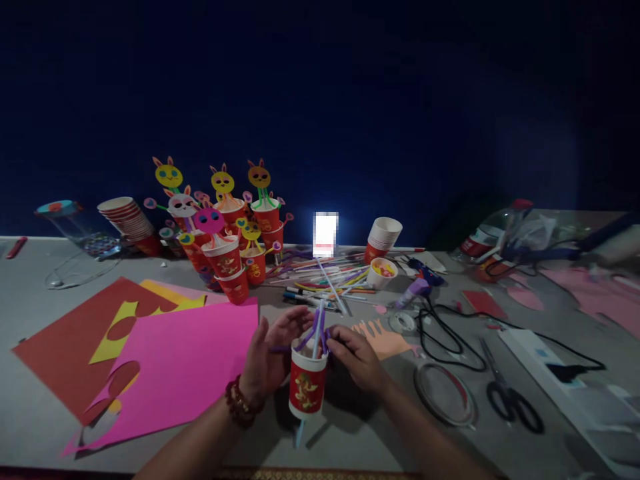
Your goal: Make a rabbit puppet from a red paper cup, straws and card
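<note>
Between my hands: a red paper cup with white rim and gold figure (pixel 307 387), upright
Left hand (pixel 277 345): mine, spread and loosely curved, at the cup's left
Right hand (pixel 359 359): my thumb and fingers bunched at a slim purple stem (pixel 317 324); whether they pinch it I cannot tell
Below the cup: a slim pale-blue stick (pixel 300 435) poking out

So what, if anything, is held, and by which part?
The right hand apparently pinches a thin purple stem near the rim of the red paper cup; I cannot judge the left hand.
</note>
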Tool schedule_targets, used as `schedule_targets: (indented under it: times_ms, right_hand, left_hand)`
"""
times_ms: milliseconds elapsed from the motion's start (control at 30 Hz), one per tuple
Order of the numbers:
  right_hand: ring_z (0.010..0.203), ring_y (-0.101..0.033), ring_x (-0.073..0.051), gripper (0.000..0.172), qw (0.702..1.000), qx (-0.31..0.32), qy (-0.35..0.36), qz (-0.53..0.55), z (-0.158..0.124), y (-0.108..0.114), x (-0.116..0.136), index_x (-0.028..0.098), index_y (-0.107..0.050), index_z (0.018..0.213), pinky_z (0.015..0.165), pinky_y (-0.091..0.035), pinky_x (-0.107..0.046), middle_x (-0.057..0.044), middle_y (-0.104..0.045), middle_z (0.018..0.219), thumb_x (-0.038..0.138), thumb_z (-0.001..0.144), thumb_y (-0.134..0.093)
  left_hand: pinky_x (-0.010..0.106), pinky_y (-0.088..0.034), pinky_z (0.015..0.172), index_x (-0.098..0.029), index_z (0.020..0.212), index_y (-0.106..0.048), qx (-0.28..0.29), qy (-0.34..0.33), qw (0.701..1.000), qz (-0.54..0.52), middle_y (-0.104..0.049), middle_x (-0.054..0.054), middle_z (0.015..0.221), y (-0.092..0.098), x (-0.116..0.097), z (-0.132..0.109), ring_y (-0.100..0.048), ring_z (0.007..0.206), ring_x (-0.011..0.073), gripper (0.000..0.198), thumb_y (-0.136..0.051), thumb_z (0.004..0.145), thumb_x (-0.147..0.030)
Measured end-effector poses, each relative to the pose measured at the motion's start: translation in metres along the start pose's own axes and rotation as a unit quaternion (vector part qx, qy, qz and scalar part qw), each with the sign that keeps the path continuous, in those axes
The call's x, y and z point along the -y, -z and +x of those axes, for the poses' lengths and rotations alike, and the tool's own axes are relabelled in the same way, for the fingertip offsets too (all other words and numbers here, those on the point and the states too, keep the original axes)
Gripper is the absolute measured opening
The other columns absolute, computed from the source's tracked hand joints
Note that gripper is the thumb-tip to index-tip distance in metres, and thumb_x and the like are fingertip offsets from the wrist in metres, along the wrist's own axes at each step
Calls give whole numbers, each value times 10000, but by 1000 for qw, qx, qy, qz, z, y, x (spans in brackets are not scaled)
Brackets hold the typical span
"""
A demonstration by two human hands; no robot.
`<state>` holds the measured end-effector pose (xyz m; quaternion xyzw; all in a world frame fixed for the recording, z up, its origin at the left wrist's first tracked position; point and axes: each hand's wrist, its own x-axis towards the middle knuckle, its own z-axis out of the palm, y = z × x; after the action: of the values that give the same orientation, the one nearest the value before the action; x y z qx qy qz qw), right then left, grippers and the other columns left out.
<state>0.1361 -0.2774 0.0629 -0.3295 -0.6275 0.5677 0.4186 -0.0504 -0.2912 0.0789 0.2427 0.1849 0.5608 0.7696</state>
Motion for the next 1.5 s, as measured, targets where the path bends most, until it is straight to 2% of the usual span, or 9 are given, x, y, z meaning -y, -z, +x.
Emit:
schedule_targets:
  times_ms: [133, 267, 400, 633, 833, 1133, 1300, 1400, 1500]
  right_hand:
    - [662, -549, -150, 250, 998, -63, -5, 25, -1, 1, -5, 200, -623, 799, 613, -458, -249, -5, -599, 744, 404, 923, -549]
    - [800, -604, -192, 220, 991, -132, 21, -16, -1, 5, -7, 211, -687, 890, 741, -484, -276, -33, -667, 829, 394, 906, -566]
    - [989, -613, -225, 241, 990, -128, 42, -28, -2, 6, -2, 225, -686, 1063, 862, -477, -314, -67, -689, 1057, 338, 919, -530]
    - [932, -613, -232, 175, 992, -120, 49, -5, -1, 5, 0, 210, -629, 986, 735, -511, -313, -95, -656, 1071, 318, 868, -556]
    - [971, -601, -239, 103, 990, -112, 72, -35, 1, 2, -1, 214, -591, 907, 831, -490, -339, -87, -629, 1013, 312, 880, -580]
    - [1076, -569, -252, 235, 988, -81, 92, -94, 0, 5, 1, 230, -577, 1110, 921, -470, -363, -88, -608, 1117, 308, 888, -569]
    - [1023, -579, -239, 355, 987, -83, 73, -118, -1, 6, 3, 230, -540, 1219, 848, -487, -334, -94, -591, 1173, 370, 894, -569]
    - [747, -574, -176, 342, 987, -90, 21, -131, 1, 9, 4, 225, -536, 1206, 669, -477, -278, -41, -610, 912, 398, 912, -552]
    - [662, -551, -158, 268, 983, -64, -16, -174, 3, 10, 3, 218, -583, 1106, 602, -445, -256, -9, -587, 787, 405, 918, -544]
  left_hand:
    - [483, -385, 1049, -173, 1356, -506, 60, -27, 997, 41, -467, 159, 1435, -1, 4, -5, -429, 1307, 368, 828, -591, 729, -707]
    - [466, -460, 958, -232, 1383, -455, 78, 6, 990, 119, -511, 148, 1397, 5, 16, -8, -572, 1160, 353, 797, -784, 685, -431]
    - [423, -480, 931, -258, 1360, -468, 9, 2, 990, 144, -614, 111, 1280, 9, 22, -5, -640, 1069, 301, 680, -752, 742, -275]
    - [406, -449, 985, -217, 1347, -515, -47, 10, 994, 97, -680, 109, 1192, 3, 20, -1, -628, 1104, 287, 664, -749, 727, -258]
    - [406, -438, 998, -207, 1345, -531, -76, 17, 994, 74, -694, 111, 1168, 11, 23, 3, -618, 1122, 295, 659, -733, 720, -260]
    - [400, -453, 956, -208, 1333, -534, -77, -7, 988, 131, -671, 113, 1202, 7, 23, 2, -605, 1122, 303, 641, -734, 727, -266]
    - [370, -482, 915, -227, 1350, -511, -98, 2, 980, 172, -681, 101, 1181, -3, 0, 2, -639, 1060, 273, 642, -728, 748, -286]
    - [350, -513, 874, -227, 1368, -483, -146, 44, 964, 218, -692, 104, 1160, -1, -33, -4, -669, 1021, 259, 670, -738, 751, -284]
    - [360, -545, 829, -217, 1380, -442, -205, 79, 938, 268, -687, 108, 1176, 10, -66, -17, -687, 1008, 275, 717, -750, 744, -336]
